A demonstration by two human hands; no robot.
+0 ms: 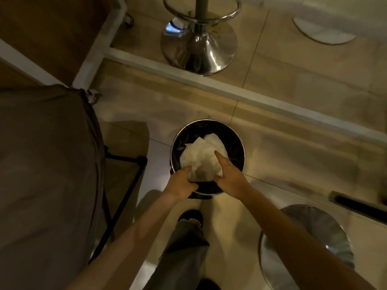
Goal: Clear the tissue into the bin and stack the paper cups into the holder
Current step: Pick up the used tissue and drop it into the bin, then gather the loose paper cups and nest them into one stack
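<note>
Floor [293,155] of pale tiles fills the dim room, seen from above as a person leans over it. Dark cloth [48,174] drapes a large piece of furniture on the left, beside a black metal frame [125,185]. Chrome stool base [199,49] gleams at the top, and a second shiny stool base [305,243] sits low on the right. Between them stands a small round bin [238,143] with a metal rim and a black liner, directly in front of the person's trouser leg [184,254] and dark shoe [191,215]. White crumpled tissue [201,155] lies heaped in the mouth of the bin, rising about level with the rim. Left hand [181,184] is curled over the near rim, fingers closed on the lower edge of the tissue. Right hand [229,174] rests loosely spread against the wad, index finger stretched out across its top, gripping nothing.
</note>
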